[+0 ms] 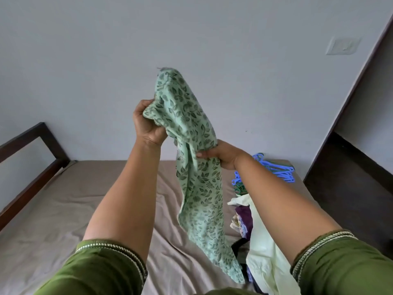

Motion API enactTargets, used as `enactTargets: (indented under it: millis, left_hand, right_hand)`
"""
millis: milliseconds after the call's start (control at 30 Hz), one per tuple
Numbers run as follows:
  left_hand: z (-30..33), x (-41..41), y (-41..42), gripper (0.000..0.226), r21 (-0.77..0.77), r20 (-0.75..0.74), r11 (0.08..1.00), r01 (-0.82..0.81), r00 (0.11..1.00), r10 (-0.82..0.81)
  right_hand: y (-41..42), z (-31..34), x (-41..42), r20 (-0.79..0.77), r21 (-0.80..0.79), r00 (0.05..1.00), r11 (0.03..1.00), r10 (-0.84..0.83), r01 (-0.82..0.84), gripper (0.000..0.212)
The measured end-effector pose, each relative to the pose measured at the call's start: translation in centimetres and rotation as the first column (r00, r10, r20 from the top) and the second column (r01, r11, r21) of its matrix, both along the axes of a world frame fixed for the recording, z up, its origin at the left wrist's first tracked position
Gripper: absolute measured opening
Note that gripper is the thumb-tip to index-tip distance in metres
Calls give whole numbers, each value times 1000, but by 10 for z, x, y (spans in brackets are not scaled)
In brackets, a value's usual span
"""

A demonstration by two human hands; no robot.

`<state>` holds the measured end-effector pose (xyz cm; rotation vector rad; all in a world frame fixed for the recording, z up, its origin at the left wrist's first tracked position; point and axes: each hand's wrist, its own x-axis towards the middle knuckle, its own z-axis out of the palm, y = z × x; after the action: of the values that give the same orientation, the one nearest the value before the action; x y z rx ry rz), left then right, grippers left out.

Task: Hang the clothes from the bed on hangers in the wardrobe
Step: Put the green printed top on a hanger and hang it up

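A pale green garment with a dark leaf print (197,167) hangs in the air above the bed (74,209). My left hand (148,124) grips its bunched upper edge, raised at centre. My right hand (221,155) holds the cloth lower down and to the right, fingers curled round a fold. The garment's lower end trails down towards the bed. A heap of other clothes (261,241), pale yellow, purple and dark, lies on the bed's right side under my right arm. Blue and green plastic hangers (274,169) lie on the far right of the bed.
The bed has a beige sheet and a dark wooden frame (29,167) at the left. A grey wall stands behind it, with a switch plate (342,45) at upper right. A dark wooden edge (348,177) rises at the right.
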<state>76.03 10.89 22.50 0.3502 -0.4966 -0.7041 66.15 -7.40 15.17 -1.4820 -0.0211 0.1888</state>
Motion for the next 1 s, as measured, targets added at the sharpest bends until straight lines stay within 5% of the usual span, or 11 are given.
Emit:
enactTargets:
  millis: [67, 133, 200, 367, 433, 567, 633, 733, 867, 933, 1000]
  left_hand:
    - [-23, 6, 1, 65, -46, -220, 995, -84, 973, 71]
    - [-60, 4, -2, 88, 259, -325, 951, -169, 912, 251]
    - [-102, -9, -8, 94, 594, -251, 793, -135, 906, 342]
    - [-163, -47, 0, 123, 717, -190, 676, 171, 981, -47]
    - [-165, -48, 7, 106, 779, -16, 620, 94, 991, -131]
    - [-162, -44, 2, 55, 935, 222, 303, -183, 970, -100]
    - [-160, -40, -2, 42, 921, 340, 217, -323, 939, -44]
    - [-149, -37, -3, 65, 907, 395, 175, -383, 918, -41]
    - [-129, -31, -2, 53, 879, 437, 228, -419, 899, -32]
    - [-111, -34, -5, 44, 848, 432, 323, -420, 901, 36]
    - [-95, -33, -10, 45, 802, 321, 506, -319, 943, 85]
  right_hand:
    - [2, 9, 2, -65, -47, 993, 994, -103, 100, 39]
    - [5, 13, 8, -116, -93, 968, 973, -223, 212, 41]
    - [7, 12, 15, -117, -2, 961, 968, -249, 250, 26]
    - [-2, -6, 19, -119, 170, 953, 940, -280, 298, 16]
    - [-13, -14, 17, -132, 174, 965, 953, -228, 249, 34]
    - [-37, -38, 21, -172, 98, 950, 955, -260, 279, 121]
    - [-42, -46, 19, -208, 3, 941, 962, -268, 275, 127]
    - [-47, -50, 7, -262, -119, 922, 958, -285, 263, 78]
    - [-64, -43, 0, -332, -171, 898, 955, -288, 243, 77]
    - [-68, -31, -3, -261, -1, 914, 947, -310, 321, 54]
    - [-70, -25, -8, -142, 320, 921, 863, -363, 390, 55]
